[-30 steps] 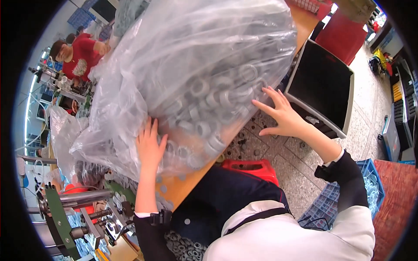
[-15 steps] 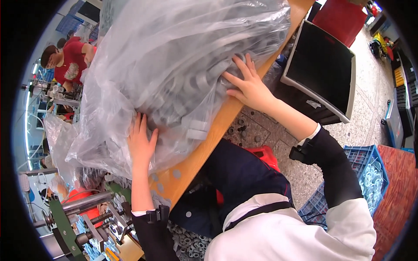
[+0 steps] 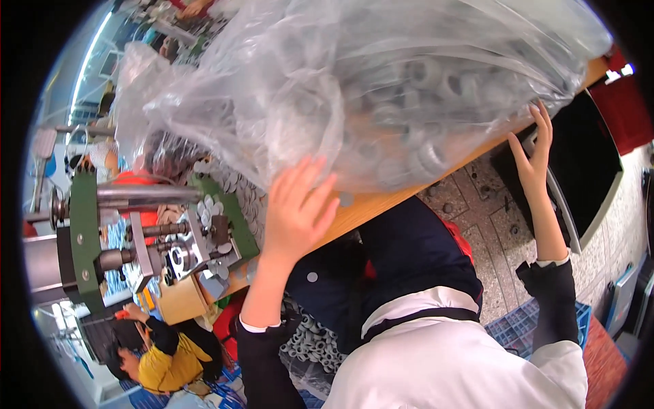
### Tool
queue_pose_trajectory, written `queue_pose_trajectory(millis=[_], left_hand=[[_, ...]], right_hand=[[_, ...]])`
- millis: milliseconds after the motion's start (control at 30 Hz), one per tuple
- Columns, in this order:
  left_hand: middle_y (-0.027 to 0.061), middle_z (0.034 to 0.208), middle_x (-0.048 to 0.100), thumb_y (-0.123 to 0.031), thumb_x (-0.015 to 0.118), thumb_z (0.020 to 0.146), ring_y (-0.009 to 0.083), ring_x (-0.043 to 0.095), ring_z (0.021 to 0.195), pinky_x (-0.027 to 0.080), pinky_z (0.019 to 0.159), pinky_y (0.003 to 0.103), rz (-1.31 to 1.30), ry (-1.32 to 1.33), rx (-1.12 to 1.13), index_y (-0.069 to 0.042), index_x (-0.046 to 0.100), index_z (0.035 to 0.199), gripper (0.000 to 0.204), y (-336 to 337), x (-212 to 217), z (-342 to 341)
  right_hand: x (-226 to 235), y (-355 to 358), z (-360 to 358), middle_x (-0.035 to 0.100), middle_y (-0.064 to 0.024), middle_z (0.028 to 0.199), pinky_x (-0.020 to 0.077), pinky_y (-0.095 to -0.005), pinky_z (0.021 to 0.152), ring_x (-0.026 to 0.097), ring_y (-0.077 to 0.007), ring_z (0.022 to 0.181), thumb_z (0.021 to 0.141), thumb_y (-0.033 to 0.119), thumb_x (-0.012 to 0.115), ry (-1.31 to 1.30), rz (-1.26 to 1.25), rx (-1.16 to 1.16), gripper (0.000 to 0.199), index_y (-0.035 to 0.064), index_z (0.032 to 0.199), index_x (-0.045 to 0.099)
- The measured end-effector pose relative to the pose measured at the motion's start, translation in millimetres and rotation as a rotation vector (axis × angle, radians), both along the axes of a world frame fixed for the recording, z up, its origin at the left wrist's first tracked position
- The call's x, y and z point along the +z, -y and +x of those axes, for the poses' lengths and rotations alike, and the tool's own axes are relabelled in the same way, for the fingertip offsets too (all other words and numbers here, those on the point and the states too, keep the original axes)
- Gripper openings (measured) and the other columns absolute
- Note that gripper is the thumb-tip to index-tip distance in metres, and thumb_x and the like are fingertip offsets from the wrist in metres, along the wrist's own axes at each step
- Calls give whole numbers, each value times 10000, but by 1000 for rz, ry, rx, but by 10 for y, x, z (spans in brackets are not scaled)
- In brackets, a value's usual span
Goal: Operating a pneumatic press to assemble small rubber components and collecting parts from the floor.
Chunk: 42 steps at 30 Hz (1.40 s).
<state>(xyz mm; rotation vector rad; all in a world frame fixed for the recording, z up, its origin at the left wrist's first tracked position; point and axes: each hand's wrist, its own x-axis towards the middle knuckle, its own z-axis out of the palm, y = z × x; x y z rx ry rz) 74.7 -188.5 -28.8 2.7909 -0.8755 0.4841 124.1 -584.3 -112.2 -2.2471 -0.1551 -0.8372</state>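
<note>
A big clear plastic bag full of grey metal rings lies on a wooden table and fills the upper half of the view. My left hand lies flat with spread fingers against the bag's near side, at the table's front edge. My right hand is open too, fingers up, touching the bag's right end where it hangs past the table edge. Neither hand grips anything.
A green metal press machine with loose washers stands on the table at the left. A dark flat monitor leans on the tiled floor at the right. Blue crates sit by my legs. A person in yellow crouches at the lower left.
The view has swung and moved closer. My right hand slid from the bag's front face out to its right end. My left hand stays pressed on the near side.
</note>
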Motion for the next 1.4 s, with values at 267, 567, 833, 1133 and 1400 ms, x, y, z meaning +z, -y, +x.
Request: queue_pose_trajectory(millis=[267, 567, 833, 1133, 1400], left_hand=[[70, 1153, 585, -87, 646, 719, 217, 549, 1061, 432, 885, 374, -14, 164, 179, -58, 631, 962, 246, -534, -337, -1104], [275, 1380, 261, -392, 674, 746, 471, 273, 1256, 273, 999, 551, -305, -493, 893, 4, 319, 1337, 795, -6, -1259, -2270], [247, 1378, 311, -450, 538, 846, 436, 324, 1248, 277, 1037, 491, 53, -630, 521, 13, 348, 1335, 700, -47, -1444, -1210], [245, 1318, 408, -445, 568, 819, 410, 418, 1197, 388, 944, 515, 101, -862, -151, -30, 427, 1285, 640, 313, -1338, -747], [281, 1300, 421, -443, 604, 802, 484, 434, 1150, 408, 920, 522, 516, -835, -12, -2, 452, 1267, 659, 489, -1702, -968]], right_hand=[[84, -693, -433, 297, -282, 1322, 252, -461, 1022, 316, -401, 1237, 722, 206, 593, 264, -82, 403, 600, -46, 1224, 382], [463, -1469, -214, 402, -262, 1255, 333, -474, 943, 418, -404, 1127, 636, 101, 662, 101, -17, 901, 575, 24, 1168, 459], [568, -895, -544, 456, -216, 1225, 365, -442, 936, 452, -378, 1108, 657, 24, 676, 30, -168, 530, 458, 13, 1088, 520], [536, 535, -2238, 547, -88, 1097, 464, -290, 786, 557, -187, 962, 798, 62, 618, -188, 301, -544, 243, 31, 1031, 556], [402, 846, -2847, 563, -87, 1011, 486, -285, 737, 583, -173, 861, 799, 106, 629, -149, 471, -620, 230, 14, 1001, 569]])
